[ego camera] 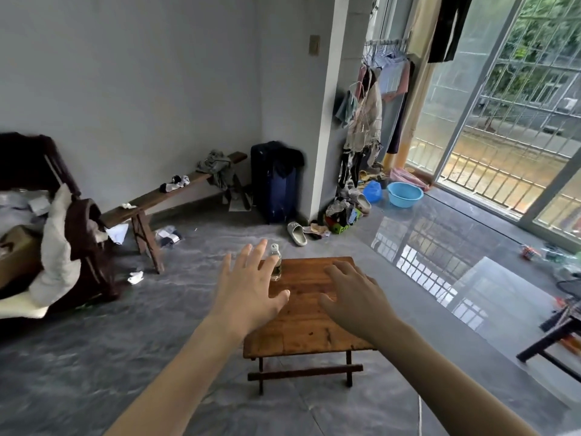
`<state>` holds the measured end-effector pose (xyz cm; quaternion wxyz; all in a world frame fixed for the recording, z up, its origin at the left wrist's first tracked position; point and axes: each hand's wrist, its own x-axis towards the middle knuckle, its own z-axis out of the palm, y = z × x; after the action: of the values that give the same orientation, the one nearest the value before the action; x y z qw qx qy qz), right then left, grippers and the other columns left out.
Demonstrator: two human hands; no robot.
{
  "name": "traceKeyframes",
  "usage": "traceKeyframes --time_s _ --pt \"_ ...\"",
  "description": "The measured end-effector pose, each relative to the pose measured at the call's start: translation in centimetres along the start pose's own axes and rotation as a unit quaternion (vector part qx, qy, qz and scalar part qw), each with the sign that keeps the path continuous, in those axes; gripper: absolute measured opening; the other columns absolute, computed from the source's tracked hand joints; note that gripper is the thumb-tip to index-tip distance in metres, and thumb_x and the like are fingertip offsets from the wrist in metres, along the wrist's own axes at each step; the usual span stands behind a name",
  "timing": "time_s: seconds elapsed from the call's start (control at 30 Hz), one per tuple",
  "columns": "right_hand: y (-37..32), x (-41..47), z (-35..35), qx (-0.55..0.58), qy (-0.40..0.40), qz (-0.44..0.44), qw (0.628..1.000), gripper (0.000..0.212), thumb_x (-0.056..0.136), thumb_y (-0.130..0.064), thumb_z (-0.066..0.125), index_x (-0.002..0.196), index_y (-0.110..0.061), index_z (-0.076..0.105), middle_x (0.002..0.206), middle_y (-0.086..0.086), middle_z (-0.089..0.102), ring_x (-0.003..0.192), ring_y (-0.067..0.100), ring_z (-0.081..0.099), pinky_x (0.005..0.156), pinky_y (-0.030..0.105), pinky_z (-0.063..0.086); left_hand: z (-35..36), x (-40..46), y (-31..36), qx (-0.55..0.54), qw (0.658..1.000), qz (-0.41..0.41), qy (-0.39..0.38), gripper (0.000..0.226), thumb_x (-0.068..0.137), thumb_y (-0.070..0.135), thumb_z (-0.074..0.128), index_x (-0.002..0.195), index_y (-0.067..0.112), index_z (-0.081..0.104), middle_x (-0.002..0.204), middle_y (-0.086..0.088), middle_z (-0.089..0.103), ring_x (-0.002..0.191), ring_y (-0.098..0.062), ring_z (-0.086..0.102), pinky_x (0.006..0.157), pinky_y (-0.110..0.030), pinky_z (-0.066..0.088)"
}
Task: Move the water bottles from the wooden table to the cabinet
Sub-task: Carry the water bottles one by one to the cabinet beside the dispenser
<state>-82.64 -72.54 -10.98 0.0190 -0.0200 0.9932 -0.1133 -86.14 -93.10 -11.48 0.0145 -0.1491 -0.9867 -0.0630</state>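
A small wooden table (309,325) stands on the grey floor in front of me. One clear water bottle (275,262) with a white cap stands upright at the table's far left corner. My left hand (251,284) hovers with fingers spread just in front of the bottle and partly covers it, holding nothing. Over the right half of the table, my right hand (353,294) is stretched out with relaxed fingers, holding nothing. No cabinet is in view.
A long wooden bench (163,199) with clothes runs along the back wall. A dark suitcase (275,180) stands in the corner. A blue basin (404,194), slippers and laundry lie near the glass doors. A cluttered chair (63,234) is at left, a dark stool (553,335) at right.
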Motion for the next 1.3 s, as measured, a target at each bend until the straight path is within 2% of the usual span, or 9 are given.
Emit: traceKeyframes --time_s 0.1,0.3,0.53,1.03,1.17,1.3 --pt "2.2 4.2 -0.5 0.003 -0.016 -0.007 1.0 0.052 0.089 -0.045 0.046 0.134 -0.02 0.049 0.145 0.003 0.046 0.128 0.024 0.048 0.105 0.044 0.04 0.1 4.5 0.5 -0.002 1.0 -0.015 -0.002 0.077 0.095 0.067 0.044 0.159 0.034 0.019 0.172 0.002 -0.002 0.159 -0.023 -0.002 0.125 -0.052 -0.004" --pt "6.2 12.9 -1.5 0.003 -0.024 -0.033 0.999 0.055 0.09 -0.044 0.047 0.142 -0.024 0.044 0.151 0.001 0.042 0.136 0.023 0.042 0.108 0.044 0.037 1.3 12.7 1.4 -0.003 0.999 -0.044 -0.01 0.077 0.094 0.068 0.044 0.159 0.034 0.02 0.172 0.001 -0.003 0.159 -0.024 -0.002 0.126 -0.054 -0.003" --pt "8.3 19.4 -0.2 0.027 -0.058 -0.038 0.997 0.056 0.089 -0.039 0.046 0.143 -0.023 0.043 0.151 0.0 0.041 0.137 0.023 0.04 0.109 0.045 0.036 3.3 18.5 0.5 0.012 0.998 -0.06 -0.032 0.078 0.094 0.069 0.044 0.159 0.034 0.02 0.172 0.0 -0.002 0.159 -0.026 0.001 0.125 -0.053 0.0" --pt "5.9 36.6 3.6 0.022 -0.11 -0.048 0.993 0.054 0.092 -0.04 0.045 0.144 -0.023 0.04 0.15 -0.002 0.04 0.136 0.02 0.04 0.108 0.039 0.036 7.8 32.5 -9.6 0.009 0.993 -0.085 -0.077 0.083 0.091 0.074 0.043 0.159 0.033 0.02 0.172 -0.002 -0.002 0.158 -0.028 0.003 0.125 -0.055 0.002" --pt "5.9 40.7 6.2 0.02 -0.116 -0.031 0.993 0.055 0.094 -0.042 0.046 0.146 -0.027 0.037 0.154 -0.004 0.037 0.138 0.019 0.039 0.11 0.04 0.036 10.6 36.5 -12.0 0.001 0.99 -0.073 -0.123 0.086 0.09 0.074 0.045 0.16 0.031 0.018 0.172 -0.001 -0.005 0.158 -0.029 0.001 0.125 -0.055 0.001" --pt "6.9 43.4 9.9 0.018 -0.134 -0.013 0.991 0.055 0.095 -0.044 0.048 0.146 -0.027 0.037 0.155 -0.004 0.037 0.14 0.019 0.039 0.112 0.04 0.035 14.6 39.1 -13.1 -0.019 0.982 -0.07 -0.172 0.089 0.089 0.072 0.05 0.16 0.03 0.017 0.172 -0.001 -0.005 0.158 -0.027 0.001 0.126 -0.052 0.007"
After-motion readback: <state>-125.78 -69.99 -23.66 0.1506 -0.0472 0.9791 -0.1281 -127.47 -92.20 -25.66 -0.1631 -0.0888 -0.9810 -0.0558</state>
